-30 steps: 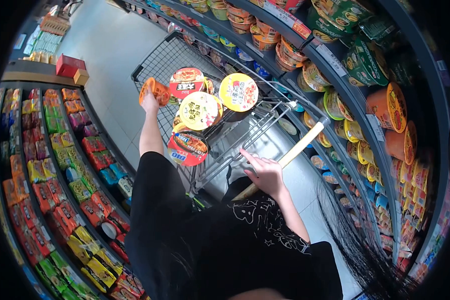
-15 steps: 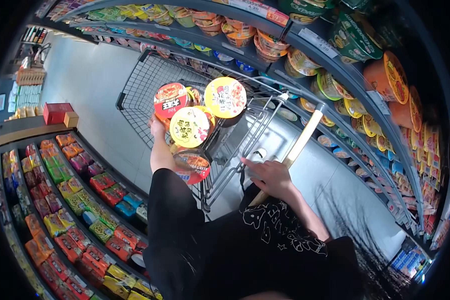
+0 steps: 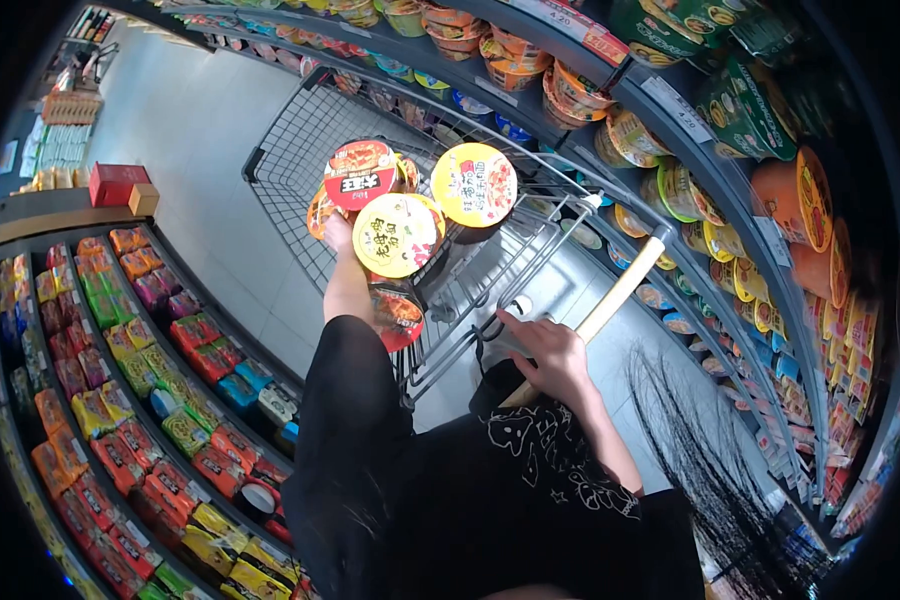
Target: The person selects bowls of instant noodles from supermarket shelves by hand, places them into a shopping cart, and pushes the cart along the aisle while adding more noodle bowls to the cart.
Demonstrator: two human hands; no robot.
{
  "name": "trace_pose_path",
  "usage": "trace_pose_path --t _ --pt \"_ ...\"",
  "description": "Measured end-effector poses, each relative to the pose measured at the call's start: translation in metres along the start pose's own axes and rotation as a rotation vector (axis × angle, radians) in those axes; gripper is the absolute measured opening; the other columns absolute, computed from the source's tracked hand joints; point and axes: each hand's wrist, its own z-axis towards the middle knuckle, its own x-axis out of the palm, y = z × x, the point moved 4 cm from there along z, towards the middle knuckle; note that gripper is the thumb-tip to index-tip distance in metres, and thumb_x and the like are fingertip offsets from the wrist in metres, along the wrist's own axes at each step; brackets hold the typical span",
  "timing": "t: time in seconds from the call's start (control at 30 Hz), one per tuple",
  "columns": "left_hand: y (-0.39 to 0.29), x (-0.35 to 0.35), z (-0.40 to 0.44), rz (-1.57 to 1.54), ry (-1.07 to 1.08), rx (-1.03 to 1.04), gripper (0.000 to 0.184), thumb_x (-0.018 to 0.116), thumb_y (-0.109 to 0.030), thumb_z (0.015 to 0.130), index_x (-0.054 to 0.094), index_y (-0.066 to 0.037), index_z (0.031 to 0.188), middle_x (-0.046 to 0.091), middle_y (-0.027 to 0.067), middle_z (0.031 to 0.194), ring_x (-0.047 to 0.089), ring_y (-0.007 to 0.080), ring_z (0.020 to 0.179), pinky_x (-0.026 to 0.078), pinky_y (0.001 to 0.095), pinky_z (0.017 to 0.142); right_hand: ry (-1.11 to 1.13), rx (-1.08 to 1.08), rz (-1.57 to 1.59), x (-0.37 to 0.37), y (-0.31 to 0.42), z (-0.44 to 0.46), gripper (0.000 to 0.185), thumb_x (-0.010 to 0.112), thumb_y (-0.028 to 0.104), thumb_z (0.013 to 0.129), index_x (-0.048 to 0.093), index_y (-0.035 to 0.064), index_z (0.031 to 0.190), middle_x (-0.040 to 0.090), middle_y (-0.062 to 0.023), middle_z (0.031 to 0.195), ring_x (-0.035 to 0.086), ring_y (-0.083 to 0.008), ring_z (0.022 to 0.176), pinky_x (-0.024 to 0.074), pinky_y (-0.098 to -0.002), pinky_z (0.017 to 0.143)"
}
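My left hand (image 3: 338, 234) is against a cluster of instant noodle bowls in the cart, its fingers mostly hidden between them. Closest to it are a bowl with a red lid (image 3: 361, 176), one with a yellow lid (image 3: 398, 236) and an orange bowl (image 3: 320, 212) lower down. Another yellow-lidded bowl (image 3: 474, 186) sits apart to the right, and a red bowl (image 3: 397, 317) lies below, partly covered by the forearm. My right hand (image 3: 550, 355) is over the pale cart handle (image 3: 622, 288), index finger and thumb apart; I cannot tell whether the palm touches it.
The wire shopping cart (image 3: 288, 150) stands in a grey-floored aisle (image 3: 205, 120). Shelves of noodle bowls (image 3: 515, 60) run close along its right side. A low shelf of packets (image 3: 185, 385) fills the left, with a red box (image 3: 120, 186) on its far end.
The view has shifted, so cart and bowls appear higher and further right. The red-lidded bowl has turned, and an orange bowl now shows beside my left hand. My right hand stays by the handle.
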Motion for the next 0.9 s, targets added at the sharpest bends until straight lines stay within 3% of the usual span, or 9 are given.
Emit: trace_pose_path --t 0.27,0.37,0.43,0.57,0.67,0.7,0.77,0.87,0.9 --pt "0.006 0.004 0.004 -0.113 0.124 0.084 0.045 0.056 -0.027 0.073 0.046 -0.008 0.112 0.056 0.0122 0.101 0.057 0.0211 0.085 0.045 0.0313 0.073 0.015 0.013 0.016 0.009 -0.001 0.001 0.063 0.06 0.013 0.065 0.036 0.0124 0.123 0.054 -0.0062 0.074 0.052 -0.0219 0.072 0.0434 -0.0328 0.062" --pt "0.003 0.01 0.012 -0.195 0.195 0.132 0.044 0.056 -0.027 0.073 0.047 -0.007 0.111 0.056 0.0121 0.1 0.057 0.0207 0.084 0.045 0.0311 0.073 -0.016 0.074 -0.011 0.007 -0.004 0.002 0.06 0.063 0.009 0.059 0.045 0.0147 0.117 0.059 -0.0001 0.081 0.055 -0.0177 0.069 0.0446 -0.0292 0.063" --pt "0.003 0.014 0.018 -0.261 0.247 0.164 0.043 0.056 -0.026 0.073 0.048 -0.007 0.111 0.057 0.012 0.099 0.057 0.0204 0.084 0.045 0.031 0.073 0.031 0.039 -0.025 0.009 -0.003 0.001 0.064 0.059 0.015 0.065 0.033 0.0149 0.125 0.053 -0.0054 0.075 0.051 -0.0213 0.071 0.0438 -0.0326 0.063" --pt "0.001 0.017 0.032 -0.42 0.357 0.217 0.042 0.056 -0.025 0.073 0.049 -0.006 0.11 0.057 0.0118 0.098 0.058 0.0198 0.082 0.045 0.0309 0.072 0.035 0.04 -0.024 0.009 -0.003 0.001 0.065 0.058 0.017 0.066 0.032 0.0158 0.125 0.053 -0.0047 0.076 0.051 -0.0205 0.073 0.0439 -0.0314 0.065" --pt "0.001 0.015 0.044 -0.589 0.447 0.272 0.04 0.056 -0.025 0.074 0.05 -0.006 0.109 0.058 0.0116 0.097 0.058 0.0193 0.081 0.045 0.0307 0.071 0.077 0.147 -0.058 0.008 -0.001 0.003 0.059 0.063 0.012 0.062 0.044 0.016 0.118 0.059 -0.0018 0.08 0.055 -0.0193 0.072 0.0446 -0.0298 0.064" --pt "0.003 0.009 0.038 -0.595 0.447 0.265 0.04 0.056 -0.025 0.074 0.05 -0.006 0.109 0.058 0.0116 0.097 0.058 0.0193 0.081 0.045 0.0307 0.071 0.049 0.106 -0.063 0.007 0.0 0.005 0.06 0.062 0.013 0.063 0.042 0.0161 0.119 0.058 -0.0021 0.079 0.055 -0.0195 0.072 0.0448 -0.03 0.064" --pt "0.001 -0.033 0.026 -0.524 0.3 0.278 0.043 0.055 -0.04 0.074 0.06 -0.002 0.094 0.061 0.0092 0.077 0.056 0.0125 0.076 0.044 0.0289 0.065 0.044 0.061 -0.088 0.01 -0.001 0.007 0.062 0.061 0.015 0.065 0.038 0.0164 0.122 0.058 -0.0029 0.078 0.054 -0.0196 0.073 0.0456 -0.0298 0.065" --pt "-0.018 -0.103 -0.027 -0.68 0.353 0.08 0.049 0.055 -0.043 0.074 0.057 -0.001 0.099 0.061 0.0102 0.078 0.056 0.0121 0.078 0.043 0.0258 0.066 0.056 0.022 -0.095 0.012 0.0 0.009 0.062 0.061 0.015 0.065 0.037 0.0163 0.123 0.057 -0.0033 0.078 0.054 -0.0191 0.073 0.0459 -0.0295 0.064" --pt "-0.022 -0.103 -0.042 -0.763 0.39 0.076 0.052 0.055 -0.044 0.074 0.055 0.0 0.101 0.06 0.0101 0.081 0.056 0.0121 0.078 0.044 0.0249 0.067 -0.013 -0.01 -0.073 0.012 0.001 0.01 0.057 0.06 0.014 0.067 0.041 0.0168 0.12 0.057 -0.0043 0.072 0.055 -0.0196 0.066 0.0456 -0.0302 0.06"
